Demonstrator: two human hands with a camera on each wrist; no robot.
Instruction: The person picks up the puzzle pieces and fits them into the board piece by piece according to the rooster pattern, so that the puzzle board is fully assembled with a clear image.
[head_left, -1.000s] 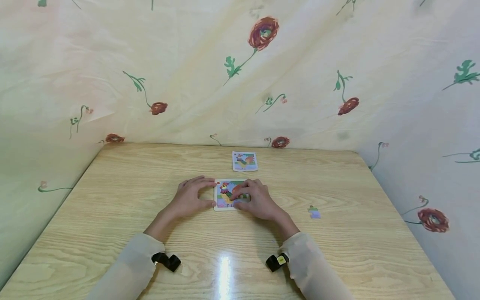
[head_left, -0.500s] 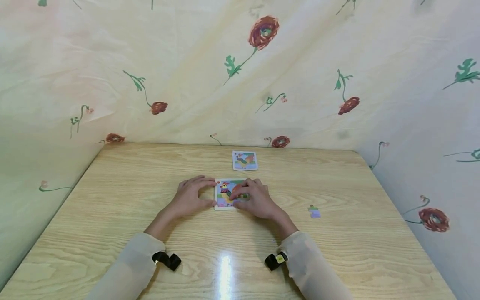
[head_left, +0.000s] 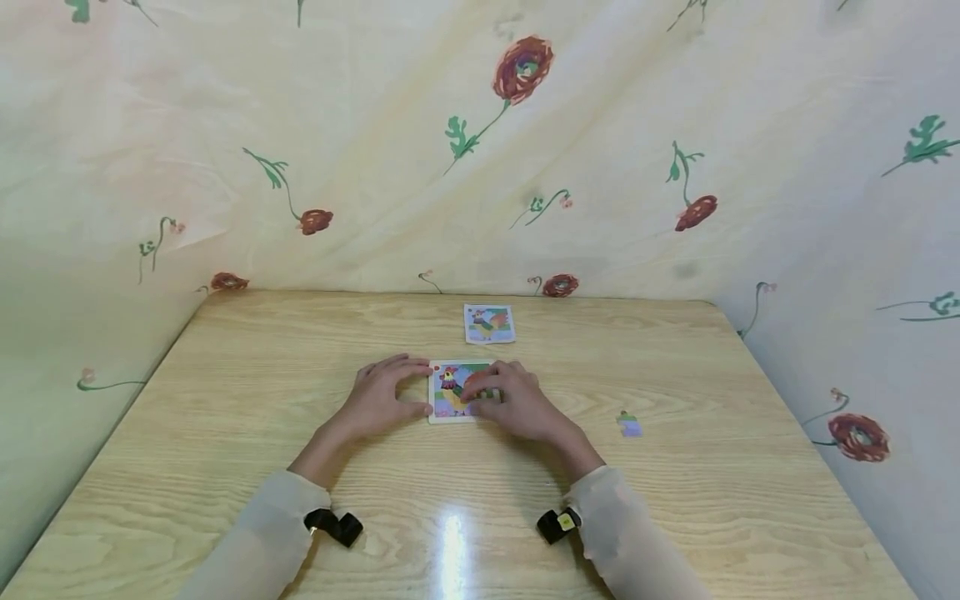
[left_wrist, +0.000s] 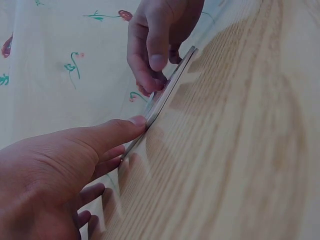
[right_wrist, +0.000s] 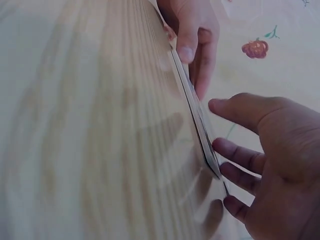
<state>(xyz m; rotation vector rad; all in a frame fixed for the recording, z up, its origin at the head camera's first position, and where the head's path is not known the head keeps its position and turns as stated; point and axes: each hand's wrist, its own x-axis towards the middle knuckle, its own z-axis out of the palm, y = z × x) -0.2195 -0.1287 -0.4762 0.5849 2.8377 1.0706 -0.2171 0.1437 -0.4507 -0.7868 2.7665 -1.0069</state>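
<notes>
A small square jigsaw puzzle (head_left: 452,400) with a white border and a rooster picture lies flat on the table. My left hand (head_left: 381,395) holds its left side, thumb at the near corner and forefinger at the far one. In the left wrist view that thumb (left_wrist: 131,127) touches the puzzle's edge. My right hand (head_left: 519,402) is bent over the right half, covering part of the picture, a fingertip on the surface. From the right wrist view, its thumb (right_wrist: 235,109) stands off the board while other fingers lie by the edge. No piece shows between them.
A loose puzzle piece (head_left: 629,424), green and lilac, lies to the right of my right hand. Behind the puzzle is a square rooster picture card (head_left: 489,323). A flowered cloth (head_left: 390,167) hangs along the back and sides of the wooden table (head_left: 247,400).
The head view has tilted very slightly. Both hands, the puzzle, the card and the loose piece keep almost the same places; my right fingers shift only a little on the puzzle.
</notes>
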